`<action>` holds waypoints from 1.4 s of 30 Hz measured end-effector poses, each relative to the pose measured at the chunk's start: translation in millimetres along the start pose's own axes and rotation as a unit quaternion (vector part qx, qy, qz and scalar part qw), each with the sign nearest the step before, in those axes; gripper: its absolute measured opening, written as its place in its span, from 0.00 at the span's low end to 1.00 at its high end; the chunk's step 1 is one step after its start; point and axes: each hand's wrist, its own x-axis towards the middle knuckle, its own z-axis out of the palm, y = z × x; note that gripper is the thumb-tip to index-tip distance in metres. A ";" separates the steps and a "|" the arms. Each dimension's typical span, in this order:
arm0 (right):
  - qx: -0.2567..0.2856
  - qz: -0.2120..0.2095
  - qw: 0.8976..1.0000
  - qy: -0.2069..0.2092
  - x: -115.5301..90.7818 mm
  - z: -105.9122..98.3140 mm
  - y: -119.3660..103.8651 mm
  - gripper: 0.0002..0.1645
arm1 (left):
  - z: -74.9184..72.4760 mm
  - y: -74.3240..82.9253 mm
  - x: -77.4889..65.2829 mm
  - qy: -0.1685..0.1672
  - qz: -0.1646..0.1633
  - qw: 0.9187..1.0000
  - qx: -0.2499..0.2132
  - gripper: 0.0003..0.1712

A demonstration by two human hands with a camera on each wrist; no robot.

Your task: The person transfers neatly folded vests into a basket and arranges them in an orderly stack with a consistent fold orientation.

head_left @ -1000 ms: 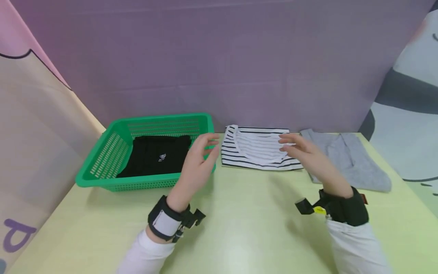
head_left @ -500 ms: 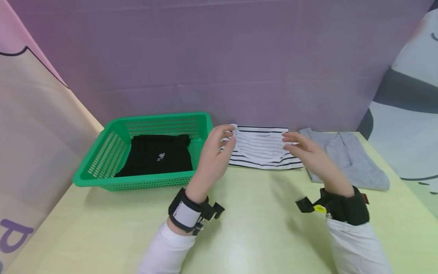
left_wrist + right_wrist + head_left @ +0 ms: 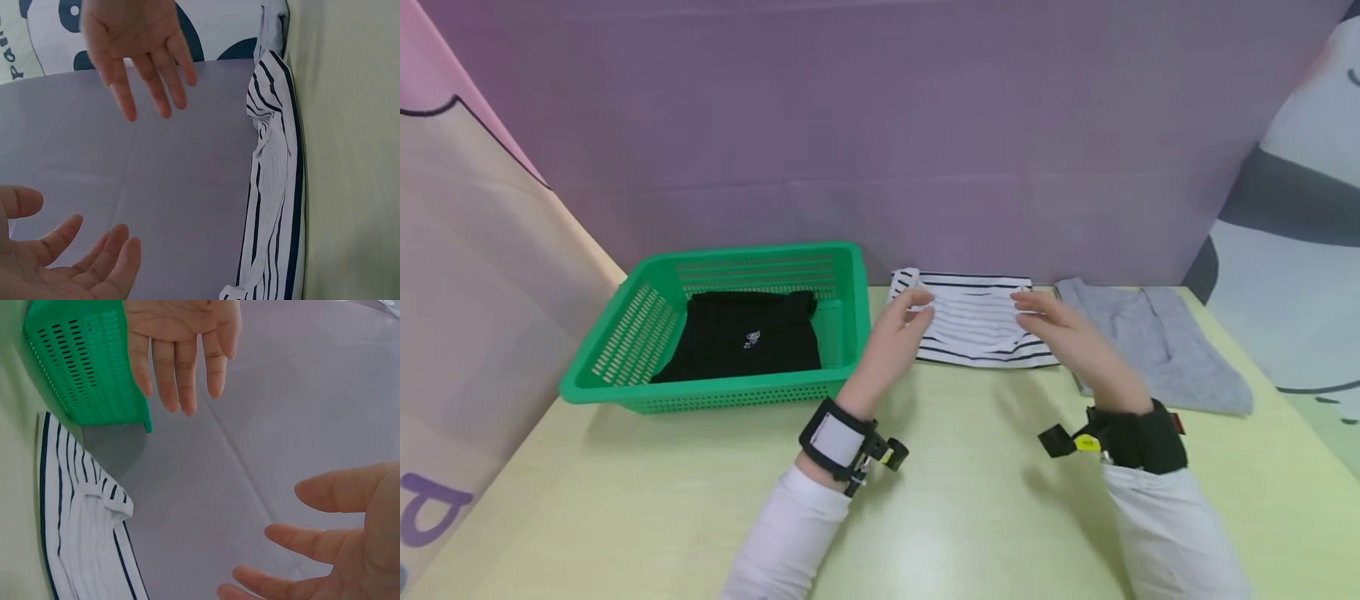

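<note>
Pale table point(image 3: 958, 467), purple backdrop point(image 3: 880, 125); left hand point(image 3: 891, 337), right hand point(image 3: 1070, 333) hovered near far striped garment point(image 3: 973, 321), fingers spread, holding nothing, seemingly spaced to suit its width

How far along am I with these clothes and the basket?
The black garment looks done: it lies folded in the green basket. Nothing is gripped yet; your left hand and right hand hover above the striped garment. That one and the grey garment lie on the table, outside the basket, so both seem left.
</note>
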 end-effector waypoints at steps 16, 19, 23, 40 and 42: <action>-0.037 0.067 0.996 -0.044 13.0 -1.6 23.3 0.38 | 22.1 -24.2 8.4 -0.043 -0.049 0.997 0.044 0.22; -0.033 0.080 0.995 -0.058 14.2 -0.5 29.7 0.39 | 25.0 -32.0 10.9 -0.037 -0.074 0.996 0.031 0.23; -0.034 0.090 0.993 -0.065 16.0 -1.0 36.3 0.40 | 26.9 -44.3 16.4 -0.015 -0.101 0.995 0.015 0.24; 0.020 0.108 0.992 -0.067 23.0 -1.1 63.2 0.37 | 30.6 -61.6 25.0 0.040 -0.208 0.977 0.008 0.23; 0.029 0.110 0.991 -0.066 24.8 -1.7 66.0 0.37 | 30.1 -62.2 26.5 0.051 -0.211 0.976 0.011 0.24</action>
